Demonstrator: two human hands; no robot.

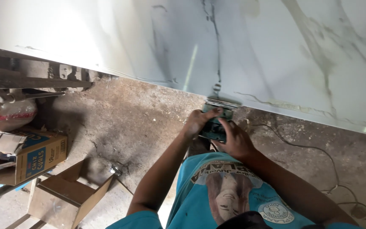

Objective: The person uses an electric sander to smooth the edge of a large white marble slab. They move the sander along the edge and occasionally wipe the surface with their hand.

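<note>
Hands on a green power tool [214, 125] at the lower edge of a white marble-veined slab [276, 55], left hand [198, 121] fingers curled round its body, right hand [236, 140] clasping it, forefinger raised, black cord [314, 149] trailing over concrete floor [136, 123].

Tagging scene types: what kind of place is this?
Likely a stone or tile workshop: a large marble-patterned slab, a green power tool held at its edge by both hands, a dusty, cracked concrete floor and an open cardboard box.

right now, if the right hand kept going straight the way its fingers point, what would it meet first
The right hand already rests on the green power tool; past that, probably the marble slab edge, though depth is unclear.
</note>
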